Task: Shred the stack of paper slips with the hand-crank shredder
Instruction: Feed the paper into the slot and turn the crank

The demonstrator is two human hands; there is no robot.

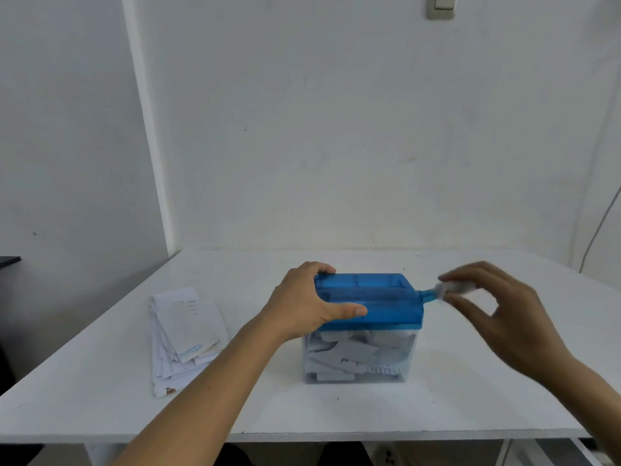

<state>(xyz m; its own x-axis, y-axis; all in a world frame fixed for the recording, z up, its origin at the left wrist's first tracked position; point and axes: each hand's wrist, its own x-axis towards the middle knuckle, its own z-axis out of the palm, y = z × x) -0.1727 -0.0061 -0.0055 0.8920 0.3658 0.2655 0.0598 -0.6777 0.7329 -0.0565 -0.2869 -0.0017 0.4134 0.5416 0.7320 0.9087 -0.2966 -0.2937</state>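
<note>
Grips the shredder (379, 297) at its left end with the left hand (309, 304): fingers curled over the far edge of the blue top, thumb laid straight along the near edge, forearm reaching in from the lower left. Pinches the pale crank knob (453, 288) with the right hand (500, 314), thumb below and forefinger above, other fingers loosely bent behind; heavily motion-blurred, so exact finger contact hard to read. Knob at the end of a short blue crank arm (427, 294), sticking out of the right side of the blue top. Below the top, a clear bin (408, 364), about half full of pale shreds (349, 354), some in wide flat pieces, some crinkled. Shredder upright on a white table (336, 408), near the middle, slightly toward the front edge. Stack of paper slips (184, 334) flat on the table to the left of the shredder, apart from it, loosely fanned, faint print on the top slip. Behind the table, a white wall (336, 146); light switch (442, 5) at the top right, thin cable (601, 227) running down the right edge.
</note>
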